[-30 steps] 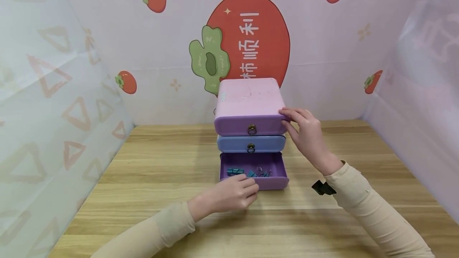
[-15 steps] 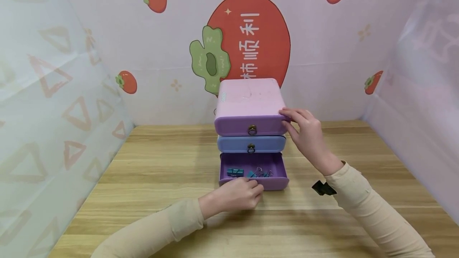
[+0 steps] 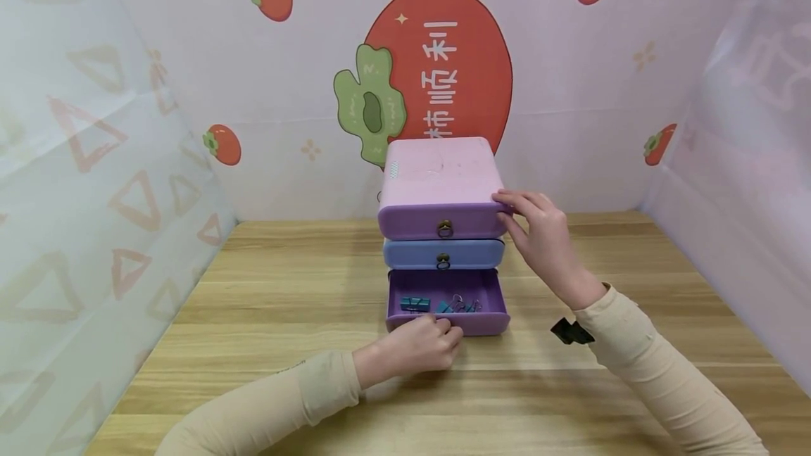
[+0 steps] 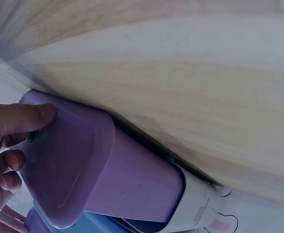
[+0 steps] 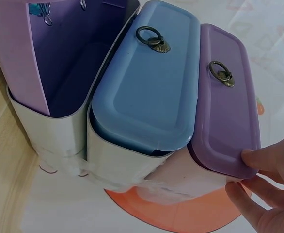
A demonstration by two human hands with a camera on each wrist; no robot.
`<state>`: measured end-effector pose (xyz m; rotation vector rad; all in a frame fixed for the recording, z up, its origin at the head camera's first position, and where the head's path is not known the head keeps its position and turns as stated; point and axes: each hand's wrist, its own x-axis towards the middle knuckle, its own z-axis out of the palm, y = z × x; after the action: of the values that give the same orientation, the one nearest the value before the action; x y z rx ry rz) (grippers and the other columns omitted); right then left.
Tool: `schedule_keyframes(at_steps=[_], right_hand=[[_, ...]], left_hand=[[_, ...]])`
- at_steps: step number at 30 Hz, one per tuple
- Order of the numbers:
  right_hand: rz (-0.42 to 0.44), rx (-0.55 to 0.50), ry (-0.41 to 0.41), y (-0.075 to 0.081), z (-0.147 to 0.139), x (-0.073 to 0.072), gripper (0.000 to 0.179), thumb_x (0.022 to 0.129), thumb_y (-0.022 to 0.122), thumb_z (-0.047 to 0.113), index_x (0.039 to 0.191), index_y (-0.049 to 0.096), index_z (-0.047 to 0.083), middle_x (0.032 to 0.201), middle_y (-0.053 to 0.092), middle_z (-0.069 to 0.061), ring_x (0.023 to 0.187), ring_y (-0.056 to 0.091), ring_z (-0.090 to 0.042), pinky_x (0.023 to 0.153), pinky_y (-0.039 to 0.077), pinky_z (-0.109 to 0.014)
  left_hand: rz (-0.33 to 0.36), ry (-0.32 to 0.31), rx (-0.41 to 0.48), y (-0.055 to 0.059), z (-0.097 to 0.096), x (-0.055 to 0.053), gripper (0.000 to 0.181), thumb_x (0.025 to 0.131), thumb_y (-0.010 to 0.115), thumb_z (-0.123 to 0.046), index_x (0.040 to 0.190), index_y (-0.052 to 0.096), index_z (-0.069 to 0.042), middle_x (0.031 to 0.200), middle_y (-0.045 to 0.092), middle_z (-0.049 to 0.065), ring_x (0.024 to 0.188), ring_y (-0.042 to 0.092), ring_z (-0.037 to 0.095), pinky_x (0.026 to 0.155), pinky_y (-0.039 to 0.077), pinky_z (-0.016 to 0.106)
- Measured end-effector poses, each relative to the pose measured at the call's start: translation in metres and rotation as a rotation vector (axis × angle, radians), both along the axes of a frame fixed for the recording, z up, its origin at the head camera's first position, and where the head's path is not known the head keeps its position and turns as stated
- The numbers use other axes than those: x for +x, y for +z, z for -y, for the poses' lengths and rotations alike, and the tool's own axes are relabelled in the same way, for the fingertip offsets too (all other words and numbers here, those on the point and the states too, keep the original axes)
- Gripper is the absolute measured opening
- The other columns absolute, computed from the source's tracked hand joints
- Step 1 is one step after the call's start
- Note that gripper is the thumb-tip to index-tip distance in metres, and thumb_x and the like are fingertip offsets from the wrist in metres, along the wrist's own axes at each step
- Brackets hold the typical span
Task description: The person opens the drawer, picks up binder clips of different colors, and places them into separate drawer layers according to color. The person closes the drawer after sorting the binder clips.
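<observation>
A three-tier drawer cabinet with a pink top [image 3: 443, 171] stands on the table. Its bottom purple drawer [image 3: 484, 324] is pulled out, showing teal binder clips [image 3: 415, 304] inside. My left hand [image 3: 415, 350] is at that drawer's front, pinching its small dark ring pull [image 4: 32, 136] between thumb and fingers; the hand hides the pull in the head view. With my right hand [image 3: 548, 241] I grip the right corner of the cabinet's top tier, thumb on the purple top drawer front [image 5: 229, 124] and the other fingers along the side.
The blue middle drawer [image 3: 412, 255] and the top drawer sit closed, each with a brass ring pull [image 5: 221, 74]. A wooden table [image 3: 285, 287] lies beneath. Printed cloth [image 3: 304, 76] stands behind and on both sides. A black piece [image 3: 571, 331] hangs by the right cuff.
My left hand has shifted slightly right along the bottom drawer's front, then stayed there. My right hand and the drawers hold their places.
</observation>
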<state>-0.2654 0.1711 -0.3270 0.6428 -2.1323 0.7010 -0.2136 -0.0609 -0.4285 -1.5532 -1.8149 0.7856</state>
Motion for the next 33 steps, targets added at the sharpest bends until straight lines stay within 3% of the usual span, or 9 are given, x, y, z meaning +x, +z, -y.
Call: schedule_keyframes(at_steps=[6,14,24,33], right_hand=[[-0.001,-0.002,0.001,0.0005,-0.0001,0.0000,0.031,0.081,0.072,0.001,0.112,0.069,0.004,0.108,0.067,-0.014,0.095,0.062,-0.029,0.079,0.055,-0.044],[0.004,-0.001,-0.002,-0.0003,0.0000,0.0001,0.032,0.081,0.072,0.002,0.112,0.069,0.004,0.108,0.067,-0.014,0.095,0.062,-0.028,0.079,0.055,-0.043],[-0.002,-0.007,0.006,-0.0006,0.0009,0.0001,0.032,0.081,0.072,0.001,0.112,0.069,0.004,0.107,0.067,-0.013,0.094,0.062,-0.027,0.079,0.055,-0.042],[-0.013,-0.014,0.009,0.0009,0.0007,0.0009,0.031,0.080,0.073,0.001,0.111,0.069,0.004,0.105,0.068,-0.014,0.093,0.062,-0.028,0.078,0.055,-0.042]], left_hand=[[0.008,0.004,0.013,-0.0023,-0.0011,-0.0013,0.024,0.096,0.043,-0.015,0.084,0.063,-0.021,0.078,0.054,-0.007,0.059,0.053,0.008,0.049,0.046,0.020],[-0.003,0.015,0.057,-0.0038,-0.0031,-0.0026,0.044,0.090,0.028,-0.001,0.076,0.064,-0.021,0.072,0.050,-0.006,0.055,0.049,0.008,0.044,0.042,0.021],[0.046,0.049,0.126,-0.0025,-0.0036,-0.0003,0.032,0.094,0.035,-0.009,0.089,0.065,-0.019,0.078,0.055,-0.007,0.059,0.054,0.008,0.050,0.048,0.020],[0.081,0.087,0.235,0.0002,-0.0002,-0.0023,0.036,0.092,0.035,-0.007,0.077,0.066,-0.020,0.086,0.053,-0.002,0.065,0.053,0.011,0.048,0.046,0.022]])
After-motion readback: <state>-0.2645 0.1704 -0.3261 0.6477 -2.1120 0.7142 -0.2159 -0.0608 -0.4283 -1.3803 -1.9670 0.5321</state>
